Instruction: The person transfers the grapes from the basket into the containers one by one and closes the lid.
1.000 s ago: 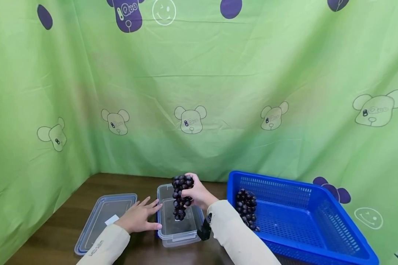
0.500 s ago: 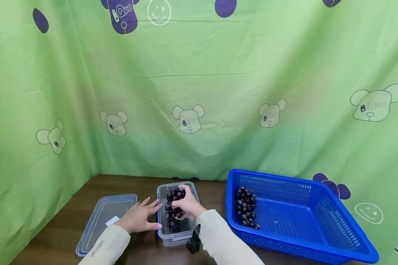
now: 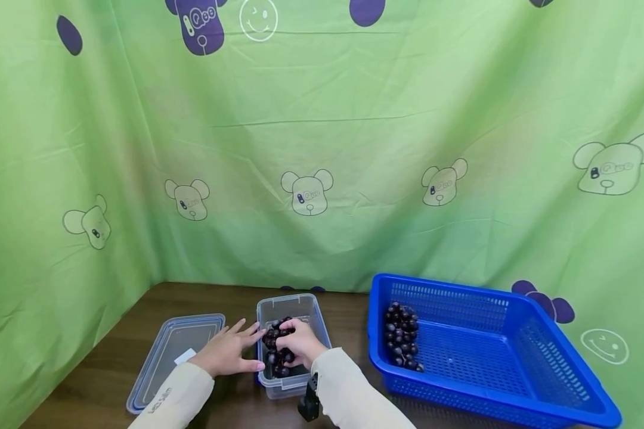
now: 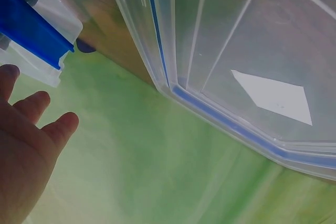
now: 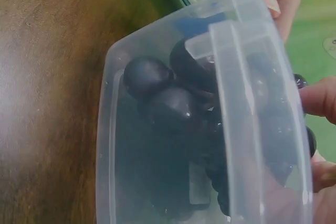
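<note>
A bunch of dark grapes [image 3: 272, 340] lies inside the clear plastic box [image 3: 316, 316], along its left side. My right hand [image 3: 300, 342] reaches into the box and holds the bunch from above, thumb and fingers around it. Through the box wall in the right wrist view, several grapes [image 5: 170, 106] show near the bottom. My left hand [image 3: 228, 351] has its fingers spread and its fingertips at the box's left rim. Beside that hand lies the clear lid [image 3: 163, 345] with a blue seal and a white label [image 4: 278, 98].
To the right stands a blue perforated basket [image 3: 461, 351], with another bunch of grapes [image 3: 401, 336] against its left wall. The brown wooden table [image 3: 102, 375] meets a green patterned cloth [image 3: 354, 244] at the back and left.
My right hand has lowered the grapes from above the box down into it, moving slightly left. The left hand has stayed at the rim.
</note>
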`<state>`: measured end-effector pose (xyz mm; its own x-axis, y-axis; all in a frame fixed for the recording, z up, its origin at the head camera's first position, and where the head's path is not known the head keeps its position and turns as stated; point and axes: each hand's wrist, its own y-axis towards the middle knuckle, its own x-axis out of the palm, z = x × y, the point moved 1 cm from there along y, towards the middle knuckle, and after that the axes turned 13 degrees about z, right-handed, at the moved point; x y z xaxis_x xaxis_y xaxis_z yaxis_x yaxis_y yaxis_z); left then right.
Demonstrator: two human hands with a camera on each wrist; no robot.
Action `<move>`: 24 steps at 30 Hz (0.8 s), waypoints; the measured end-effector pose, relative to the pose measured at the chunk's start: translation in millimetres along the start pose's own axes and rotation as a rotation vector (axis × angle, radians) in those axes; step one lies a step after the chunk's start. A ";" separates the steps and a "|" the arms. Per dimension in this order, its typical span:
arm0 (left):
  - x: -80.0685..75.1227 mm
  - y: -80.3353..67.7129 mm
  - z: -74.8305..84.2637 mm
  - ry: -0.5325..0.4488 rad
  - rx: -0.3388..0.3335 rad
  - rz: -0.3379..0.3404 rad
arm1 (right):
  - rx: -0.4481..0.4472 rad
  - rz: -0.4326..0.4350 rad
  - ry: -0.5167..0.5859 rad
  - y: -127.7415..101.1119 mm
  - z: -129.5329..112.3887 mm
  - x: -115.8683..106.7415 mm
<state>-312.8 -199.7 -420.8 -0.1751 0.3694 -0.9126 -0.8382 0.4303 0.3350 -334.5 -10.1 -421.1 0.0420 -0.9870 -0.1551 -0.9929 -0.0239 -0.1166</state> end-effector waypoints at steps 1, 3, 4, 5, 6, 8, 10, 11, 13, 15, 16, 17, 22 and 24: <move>-0.2 0.3 0.1 -0.002 -0.001 -0.001 | -0.007 -0.002 -0.015 -0.2 0.2 0.3; 0.1 0.8 0.0 -0.003 -0.002 -0.003 | -0.018 -0.003 -0.037 -0.5 1.2 0.8; 0.4 0.9 -0.1 -0.002 -0.003 -0.004 | -0.023 -0.004 -0.045 -0.4 1.8 1.0; -0.2 0.5 0.5 -0.002 -0.003 -0.006 | -0.026 -0.007 -0.051 -0.4 2.4 1.2; -0.3 0.3 0.6 -0.002 -0.003 -0.006 | -0.029 -0.008 -0.058 -0.5 2.9 1.4; -1.1 -0.4 1.3 -0.003 -0.005 -0.007 | -0.026 -0.013 -0.073 -0.5 4.2 2.1; -2.1 -1.1 2.0 -0.009 -0.008 -0.008 | -0.026 -0.019 -0.098 -0.7 4.8 2.3; -2.5 -1.3 2.3 -0.013 -0.010 -0.009 | -0.027 -0.028 -0.109 -0.8 5.2 2.2; -3.2 -1.8 2.7 -0.021 -0.017 -0.014 | -0.043 -0.047 -0.157 -0.8 6.0 2.1; -3.6 -2.2 2.7 -0.029 -0.023 -0.017 | -0.075 -0.070 -0.213 -0.4 7.1 2.4; -3.6 -2.4 2.7 -0.033 -0.025 -0.018 | -0.089 -0.082 -0.238 0.0 7.7 2.5; -3.7 -2.6 2.7 -0.035 -0.027 -0.018 | -0.103 -0.094 -0.260 0.2 8.1 2.5; -4.1 -1.7 3.7 -0.039 -0.027 -0.016 | -0.119 -0.128 -0.314 0.6 4.0 0.2; -4.3 -1.1 4.6 -0.042 -0.028 -0.019 | -0.092 -0.141 -0.300 0.2 0.4 -2.7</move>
<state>-308.8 -198.0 -416.1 -0.1379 0.3956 -0.9080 -0.8555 0.4144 0.3105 -334.8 -7.3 -421.1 0.1966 -0.8825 -0.4271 -0.9803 -0.1842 -0.0707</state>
